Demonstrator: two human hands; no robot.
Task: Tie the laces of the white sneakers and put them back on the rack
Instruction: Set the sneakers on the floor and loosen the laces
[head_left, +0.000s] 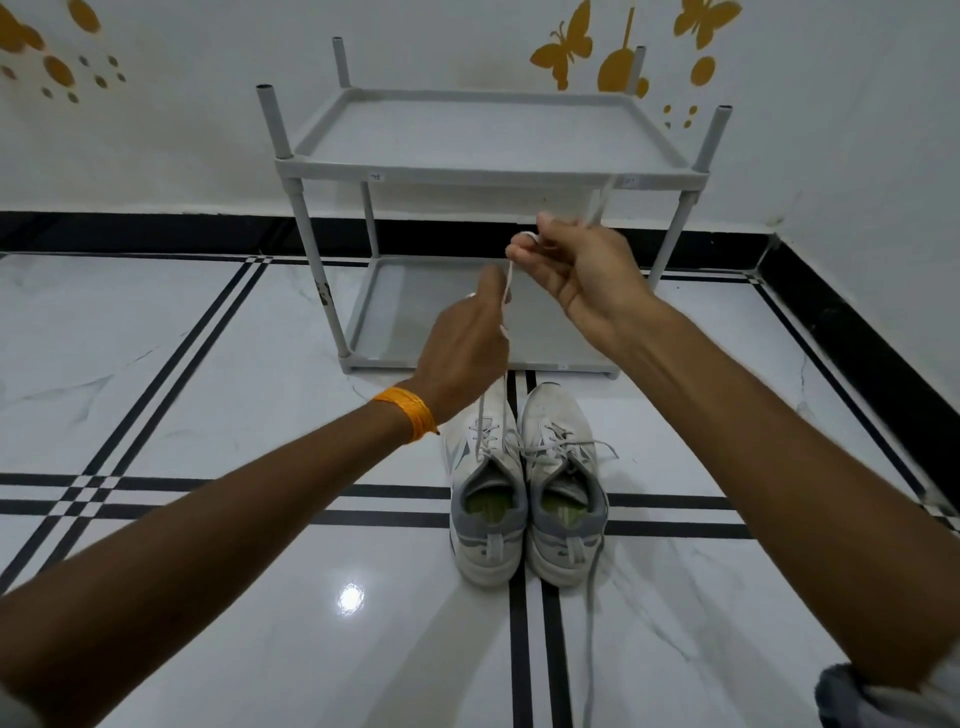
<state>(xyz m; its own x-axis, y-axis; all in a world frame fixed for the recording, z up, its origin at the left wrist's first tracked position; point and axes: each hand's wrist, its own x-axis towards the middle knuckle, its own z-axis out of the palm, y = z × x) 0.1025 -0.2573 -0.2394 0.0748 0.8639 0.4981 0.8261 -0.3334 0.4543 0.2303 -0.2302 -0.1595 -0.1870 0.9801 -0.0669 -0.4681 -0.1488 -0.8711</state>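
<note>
Both hands pinch the left sneaker's (485, 467) lace (508, 283), left grip (475, 332), right grip (563, 260); keep tension even when crossing ends.

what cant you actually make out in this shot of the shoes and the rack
- Head view: the toe of the left sneaker is hidden behind the left hand.
- The lace in both hands: how it crosses inside the right hand is hidden by the fingers, and its upper end is blurred.
- The small labels on the rack are too small to read.
- The right sneaker lace runs off the bottom edge.
</note>
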